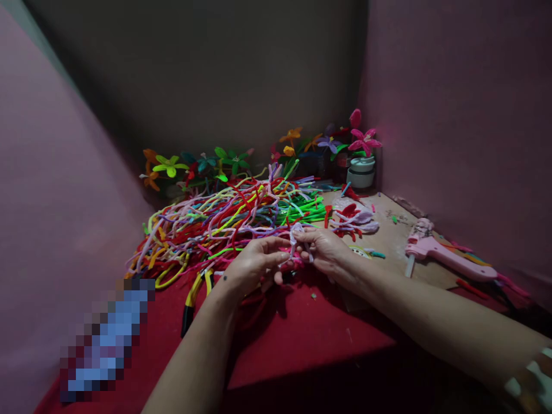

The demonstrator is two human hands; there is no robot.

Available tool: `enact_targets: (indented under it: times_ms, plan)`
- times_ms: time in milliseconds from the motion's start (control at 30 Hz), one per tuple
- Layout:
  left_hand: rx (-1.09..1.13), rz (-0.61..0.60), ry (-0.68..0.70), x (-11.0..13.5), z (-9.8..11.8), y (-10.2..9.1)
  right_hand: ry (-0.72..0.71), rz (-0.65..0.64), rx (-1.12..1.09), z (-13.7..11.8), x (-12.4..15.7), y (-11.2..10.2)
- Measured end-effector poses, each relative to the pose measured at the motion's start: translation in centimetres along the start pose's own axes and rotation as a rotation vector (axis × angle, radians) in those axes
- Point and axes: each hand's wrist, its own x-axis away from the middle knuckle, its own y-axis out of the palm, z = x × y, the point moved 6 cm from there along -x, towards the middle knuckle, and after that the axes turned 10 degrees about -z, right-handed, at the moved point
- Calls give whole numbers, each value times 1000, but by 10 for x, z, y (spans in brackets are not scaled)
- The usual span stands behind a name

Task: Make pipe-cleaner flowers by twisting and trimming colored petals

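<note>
Red cloth [319, 339] spreads beneath my left hand [261, 259] and right hand [325, 251], fingertips pinched on the lilac strip [297, 229] between them. I judge this shaping; next calls for steady pressure.

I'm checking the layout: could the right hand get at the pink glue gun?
Probably yes: nothing visible blocks the pink glue gun, though the right hand holds a lilac fuzzy piece.

The left grip [259, 260] and right grip [326, 251] are seen bare. The left wrist [228, 283] is marked by one small, round, dark spot. At its lower end, the right forearm [422, 322] is covered by a sleeve [537, 374] patterned with pale greenish-white and brown patches.
</note>
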Motion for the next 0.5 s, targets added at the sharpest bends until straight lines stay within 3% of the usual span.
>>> enact_targets:
  times_ms: [100,200,500]
  plan:
    - [110,21,93,-4,3,4,-11,-48,30,2,0,2]
    - [73,64,141,-7,3,7,-18,-81,68,2,2,5]
    - [-109,188,97,-7,1,10,-170,-42,146,-5,-3,-3]
